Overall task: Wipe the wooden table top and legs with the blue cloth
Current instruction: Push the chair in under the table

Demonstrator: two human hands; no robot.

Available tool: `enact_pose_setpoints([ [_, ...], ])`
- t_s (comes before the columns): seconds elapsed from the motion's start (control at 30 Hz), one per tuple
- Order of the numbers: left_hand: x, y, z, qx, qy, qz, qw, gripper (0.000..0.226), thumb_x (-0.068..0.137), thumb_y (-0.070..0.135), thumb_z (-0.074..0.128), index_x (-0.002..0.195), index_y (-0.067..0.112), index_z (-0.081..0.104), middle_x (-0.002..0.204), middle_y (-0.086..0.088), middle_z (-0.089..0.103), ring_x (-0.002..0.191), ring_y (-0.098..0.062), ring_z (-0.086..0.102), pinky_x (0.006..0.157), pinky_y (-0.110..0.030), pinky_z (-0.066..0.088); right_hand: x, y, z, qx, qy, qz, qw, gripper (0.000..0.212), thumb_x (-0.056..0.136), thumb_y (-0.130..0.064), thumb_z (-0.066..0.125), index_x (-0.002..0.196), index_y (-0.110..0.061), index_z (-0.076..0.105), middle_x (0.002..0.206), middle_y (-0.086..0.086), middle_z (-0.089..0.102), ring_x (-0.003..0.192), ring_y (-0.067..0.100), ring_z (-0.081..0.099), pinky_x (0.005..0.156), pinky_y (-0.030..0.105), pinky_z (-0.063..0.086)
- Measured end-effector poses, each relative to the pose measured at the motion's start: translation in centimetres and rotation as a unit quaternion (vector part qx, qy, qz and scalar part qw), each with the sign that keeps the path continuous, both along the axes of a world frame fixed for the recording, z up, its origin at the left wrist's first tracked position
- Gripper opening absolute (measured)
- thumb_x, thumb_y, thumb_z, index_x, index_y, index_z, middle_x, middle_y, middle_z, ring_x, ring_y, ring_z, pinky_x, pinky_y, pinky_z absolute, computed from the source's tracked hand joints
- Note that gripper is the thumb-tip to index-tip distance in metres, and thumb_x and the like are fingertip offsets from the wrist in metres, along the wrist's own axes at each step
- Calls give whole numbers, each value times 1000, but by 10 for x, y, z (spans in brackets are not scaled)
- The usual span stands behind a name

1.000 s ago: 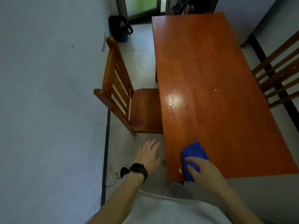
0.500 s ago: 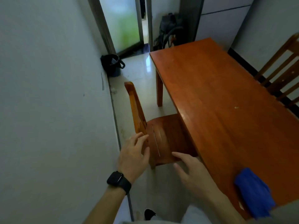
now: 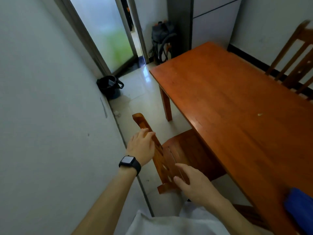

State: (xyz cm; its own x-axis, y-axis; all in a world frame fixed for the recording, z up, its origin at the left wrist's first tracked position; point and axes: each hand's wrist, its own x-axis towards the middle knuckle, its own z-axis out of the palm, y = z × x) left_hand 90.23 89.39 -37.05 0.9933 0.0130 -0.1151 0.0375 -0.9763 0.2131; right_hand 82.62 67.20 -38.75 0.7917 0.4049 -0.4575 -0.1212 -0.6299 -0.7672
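Two hands reach for the wooden chair (image 3: pixel 171 155) beside the tabletop (image 3: pixel 237 107): our left hand (image 3: pixel 141 146) rests on its top rail, our right hand (image 3: pixel 194 182) hovers spread and empty, likely to pull it clear of the table legs. We see the blue cloth (image 3: pixel 299 204) lying unheld on the tabletop's near corner.
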Motion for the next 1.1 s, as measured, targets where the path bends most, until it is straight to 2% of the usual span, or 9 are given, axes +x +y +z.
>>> enact_pose_setpoints([
  [0.07,17,8,-1,38,35,-31,998,42,100,28,46,142,31,45,155,-3,36,142,-27,32,117,-47,27,16,9,-8,9,28,16,999,55,94,-57,50,145,-43,33,134,-27,42,111,-8,42,87,12,37],
  [0.17,42,21,1,146,113,-102,977,61,94,15,57,148,35,35,162,-2,20,151,-26,8,122,-52,7,32,21,-16,10,62,48,997,63,93,-61,50,148,-40,29,145,-18,43,124,1,46,99,24,45],
  [0.27,73,40,-4,247,117,-194,942,66,90,24,66,146,41,35,163,0,17,152,-26,0,120,-57,0,44,36,-15,31,99,60,993,64,94,-58,51,151,-38,27,149,-17,39,133,9,44,108,33,42],
  [0.43,123,55,-27,340,138,-346,864,54,89,40,64,139,45,44,156,4,34,149,-27,16,117,-59,0,54,60,-41,17,138,7,990,76,82,-76,49,147,-42,31,149,-15,41,134,16,44,108,43,43],
  [0.57,149,53,-42,325,214,-452,803,40,93,45,56,132,44,50,139,13,52,139,-19,37,120,-57,5,53,81,-43,13,135,-73,988,63,93,-61,48,148,-35,34,150,-9,43,135,16,44,111,38,39],
  [0.77,195,79,-43,297,214,-617,697,52,95,66,38,143,46,32,146,14,45,138,-16,39,119,-51,11,37,109,-32,-68,120,-156,978,53,99,-56,39,149,-43,29,149,-14,42,131,13,46,109,36,39],
  [0.93,212,82,-47,252,198,-663,676,66,82,83,20,138,51,36,134,18,55,116,-13,55,101,-34,43,9,154,-39,-283,14,-226,932,54,95,-67,17,145,-48,25,133,-17,54,115,17,56,93,38,49],
  [1.03,207,94,-60,201,140,-677,694,88,68,88,-4,131,49,44,120,18,64,104,-13,63,91,-32,49,5,170,-52,-345,-44,-285,893,54,96,-70,10,127,-43,45,98,-16,69,78,14,66,57,30,53],
  [1.1,211,103,-71,152,87,-680,712,84,76,86,-6,117,48,56,101,20,70,86,-11,68,78,-32,53,8,170,-62,-354,-61,-277,891,52,96,-70,14,120,-41,49,92,-13,70,70,15,65,47,29,51],
])
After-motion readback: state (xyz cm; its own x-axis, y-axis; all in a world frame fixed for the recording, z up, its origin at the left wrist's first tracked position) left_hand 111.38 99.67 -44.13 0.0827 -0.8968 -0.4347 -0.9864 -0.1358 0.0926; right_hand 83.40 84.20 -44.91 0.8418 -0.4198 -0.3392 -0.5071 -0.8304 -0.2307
